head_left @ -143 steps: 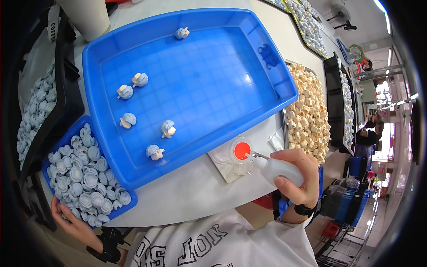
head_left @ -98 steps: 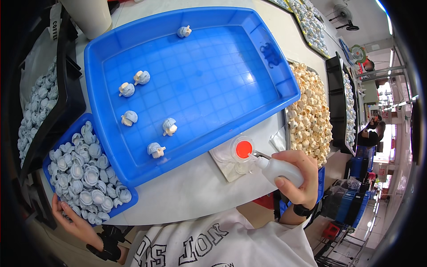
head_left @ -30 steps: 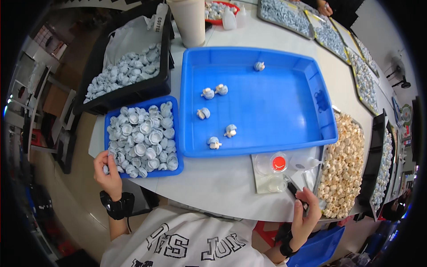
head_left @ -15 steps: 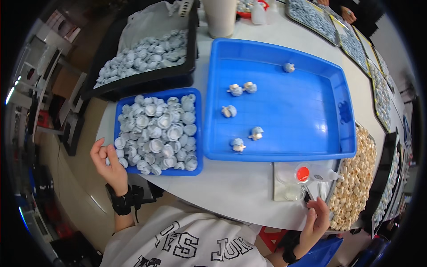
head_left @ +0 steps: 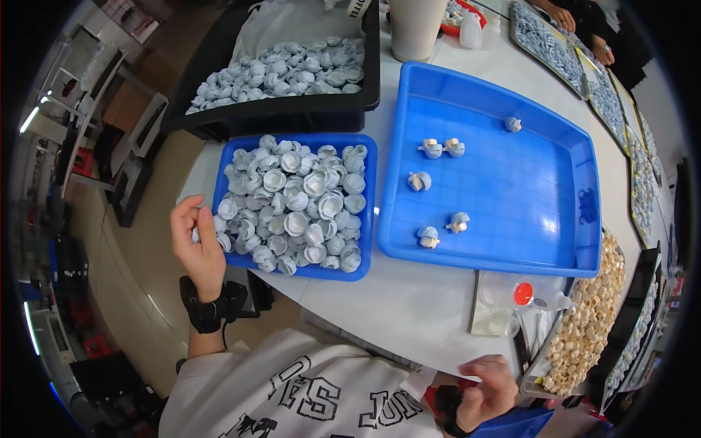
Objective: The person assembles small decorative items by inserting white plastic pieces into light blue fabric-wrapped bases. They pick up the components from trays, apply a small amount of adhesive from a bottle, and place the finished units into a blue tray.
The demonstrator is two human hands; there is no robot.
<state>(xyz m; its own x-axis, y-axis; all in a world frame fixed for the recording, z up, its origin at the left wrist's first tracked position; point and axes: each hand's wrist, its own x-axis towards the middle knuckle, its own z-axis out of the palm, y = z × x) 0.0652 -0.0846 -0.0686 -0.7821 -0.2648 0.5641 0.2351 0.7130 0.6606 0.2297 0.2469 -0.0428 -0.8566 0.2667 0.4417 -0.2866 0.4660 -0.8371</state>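
Note:
My left hand [head_left: 201,244] is at the left edge of a small blue tray [head_left: 371,212], fingers curled. A pale grey-blue cup-shaped shell [head_left: 195,235] shows between its thumb and fingers. Many more of these shells [head_left: 296,197] are heaped in that tray. My right hand [head_left: 491,385] hangs at the table's near edge, in front of my shirt. Its fingers are bent, thumb apart, and nothing shows in them. The large blue tray [head_left: 504,175] holds several small rounded pieces [head_left: 458,222], each a grey-blue shell joined to a cream part.
A black crate [head_left: 292,117] of shells stands behind the small tray. Cream pieces [head_left: 584,321] fill a tray at the right. Small clear dishes [head_left: 502,323], a red round thing [head_left: 523,293] and a squeeze bottle [head_left: 549,298] lie nearer. Another person's hands [head_left: 561,16] work at the far right.
My right hand has drawn back from beside the small dishes toward my body and lower. My left hand stays by the small tray's left edge. The whole view has shifted a little.

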